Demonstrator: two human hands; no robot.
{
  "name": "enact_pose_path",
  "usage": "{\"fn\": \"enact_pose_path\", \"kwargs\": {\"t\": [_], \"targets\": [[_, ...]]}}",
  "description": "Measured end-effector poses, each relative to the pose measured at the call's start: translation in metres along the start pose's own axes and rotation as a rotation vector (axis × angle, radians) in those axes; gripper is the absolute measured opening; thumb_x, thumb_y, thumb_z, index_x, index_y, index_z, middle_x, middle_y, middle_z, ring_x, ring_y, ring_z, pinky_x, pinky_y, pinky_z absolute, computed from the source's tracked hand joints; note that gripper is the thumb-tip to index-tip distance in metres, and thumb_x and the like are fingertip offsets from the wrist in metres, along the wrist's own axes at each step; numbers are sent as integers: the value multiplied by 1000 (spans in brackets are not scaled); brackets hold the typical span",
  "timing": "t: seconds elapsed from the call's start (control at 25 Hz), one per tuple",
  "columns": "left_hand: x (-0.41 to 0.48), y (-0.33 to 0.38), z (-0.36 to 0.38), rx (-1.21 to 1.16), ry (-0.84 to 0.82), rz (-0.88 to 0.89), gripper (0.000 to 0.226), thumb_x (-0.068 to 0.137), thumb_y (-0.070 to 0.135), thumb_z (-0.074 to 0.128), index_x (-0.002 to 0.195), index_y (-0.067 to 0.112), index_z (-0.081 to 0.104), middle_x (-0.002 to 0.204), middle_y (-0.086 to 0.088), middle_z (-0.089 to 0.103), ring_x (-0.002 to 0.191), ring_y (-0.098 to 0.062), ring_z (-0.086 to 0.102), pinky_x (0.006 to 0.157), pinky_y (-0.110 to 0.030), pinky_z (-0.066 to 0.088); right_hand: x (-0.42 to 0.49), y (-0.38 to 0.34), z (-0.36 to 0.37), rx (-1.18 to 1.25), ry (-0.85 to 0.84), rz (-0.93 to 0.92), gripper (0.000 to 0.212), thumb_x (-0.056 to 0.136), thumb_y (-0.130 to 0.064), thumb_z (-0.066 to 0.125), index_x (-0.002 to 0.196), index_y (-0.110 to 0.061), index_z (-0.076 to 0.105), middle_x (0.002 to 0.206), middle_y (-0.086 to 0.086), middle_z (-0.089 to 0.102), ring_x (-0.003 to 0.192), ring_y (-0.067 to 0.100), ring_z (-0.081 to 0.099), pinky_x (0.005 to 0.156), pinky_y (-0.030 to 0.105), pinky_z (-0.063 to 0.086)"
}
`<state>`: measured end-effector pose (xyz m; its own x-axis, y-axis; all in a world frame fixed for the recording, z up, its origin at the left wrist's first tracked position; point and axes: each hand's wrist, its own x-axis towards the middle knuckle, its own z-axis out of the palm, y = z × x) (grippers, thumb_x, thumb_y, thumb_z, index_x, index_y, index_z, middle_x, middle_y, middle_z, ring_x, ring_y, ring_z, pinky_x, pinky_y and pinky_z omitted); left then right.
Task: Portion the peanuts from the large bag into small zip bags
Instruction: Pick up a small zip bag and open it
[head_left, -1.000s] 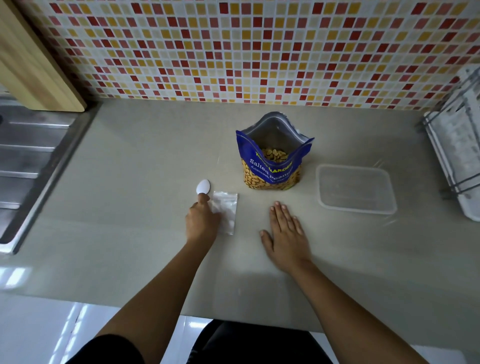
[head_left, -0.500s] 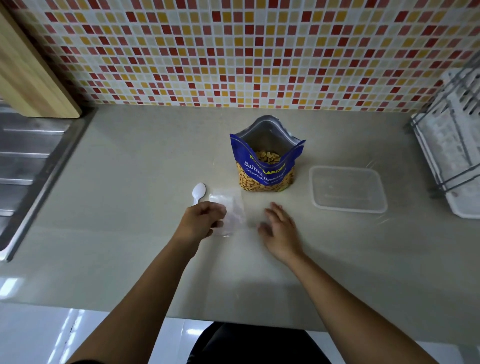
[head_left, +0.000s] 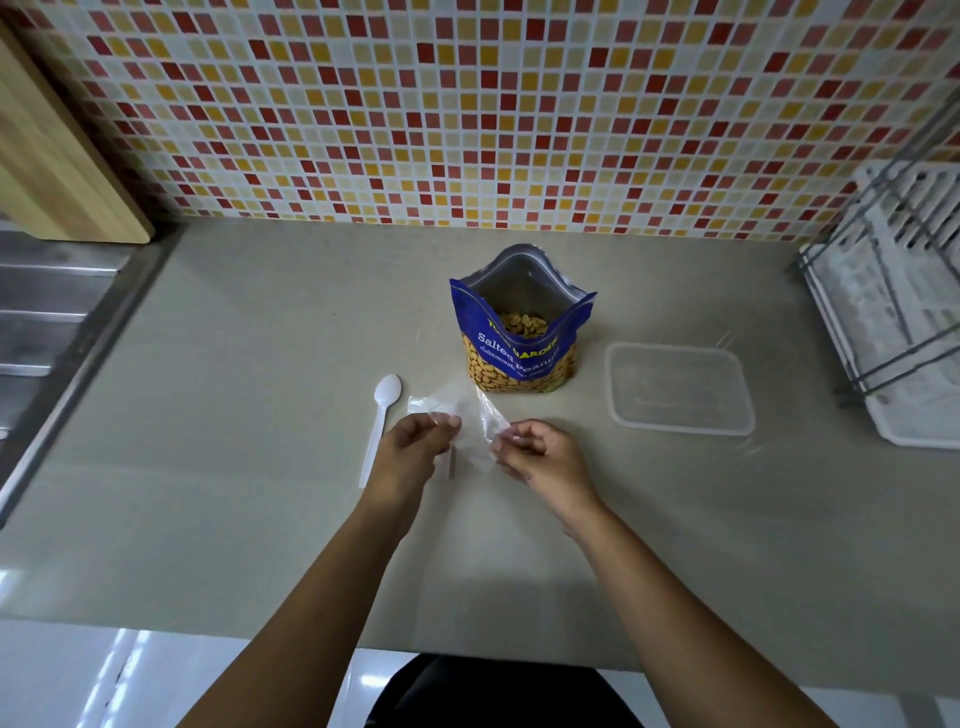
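Currently pinched between left hand (head_left: 410, 449) and right hand (head_left: 543, 454), just in front of the open blue foil peanut pouch (head_left: 519, 343): small clear plastic zip bag (head_left: 470, 428). Judged featherlight, limp, slippery; best gripped along the stiffer zip lips.

A clear plastic box (head_left: 680, 387) lies on the grey tabletop (head_left: 260, 415), a white dish rack (head_left: 893, 332) stands at the right, a metal sink (head_left: 47, 312) and a wooden board (head_left: 57, 156) are at the left, and little red and yellow tiles (head_left: 467, 104) cover the wall behind.
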<state>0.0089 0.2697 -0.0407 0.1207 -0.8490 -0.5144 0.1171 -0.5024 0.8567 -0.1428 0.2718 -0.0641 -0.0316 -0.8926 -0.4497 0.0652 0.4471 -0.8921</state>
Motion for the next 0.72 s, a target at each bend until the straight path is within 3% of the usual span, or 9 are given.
{"fn": "enact_pose_path", "kwargs": {"t": [0.08, 0.2, 0.32, 0.44, 0.6, 0.72], "targets": [[2, 2, -5, -78, 20, 21, 15, 84, 17, 67, 96, 9, 67, 81, 0, 65, 78, -14, 57, 69, -23, 43, -2, -6, -9, -43, -23, -30, 14, 81, -4, 68, 77, -16, 62, 70, 1, 61, 61, 11, 52, 61, 20, 45], [3, 5, -8, -48, 1, 25, 20, 84, 7, 64, 104, 11, 66, 80, -3, 66, 70, -13, 58, 65, -23, 46, -4, -10, -19, -40, -19, 6, 10, 83, -7, 65, 80, -16, 65, 70, -2, 60, 61, 7, 52, 62, 21, 46], [-6, 5, 0, -14, -105, -14, 18, 86, -1, 58, 100, 8, 65, 74, -3, 60, 64, -13, 56, 61, -19, 50, -6, -11, -21, 72, 36, -14, 9, 84, -10, 66, 77, -14, 64, 63, -3, 58, 55, 5, 48, 53, 18, 40], [-10, 4, 4, -46, -185, -63, 10, 88, 8, 59, 89, 11, 68, 75, -1, 65, 67, -12, 59, 65, -20, 52, -7, -12, -25, 101, 61, -85, 13, 80, -2, 69, 74, -12, 62, 56, -7, 66, 49, 0, 52, 48, 13, 41], [-9, 8, 6, -229, -258, -143, 18, 93, 13, 52, 88, 7, 68, 75, -1, 72, 64, -9, 65, 65, -19, 56, -6, -15, -33, 93, 53, -99, 11, 79, -3, 70, 76, -13, 67, 59, -6, 69, 55, 2, 58, 54, 13, 47], [-12, 10, 6, -202, -305, -119, 18, 91, 8, 53, 78, 8, 65, 66, 0, 66, 62, -7, 62, 62, -18, 56, -8, -18, -37, 115, 42, -104, 7, 81, -3, 68, 82, -9, 67, 62, -6, 71, 57, 1, 63, 54, 13, 50]]}}
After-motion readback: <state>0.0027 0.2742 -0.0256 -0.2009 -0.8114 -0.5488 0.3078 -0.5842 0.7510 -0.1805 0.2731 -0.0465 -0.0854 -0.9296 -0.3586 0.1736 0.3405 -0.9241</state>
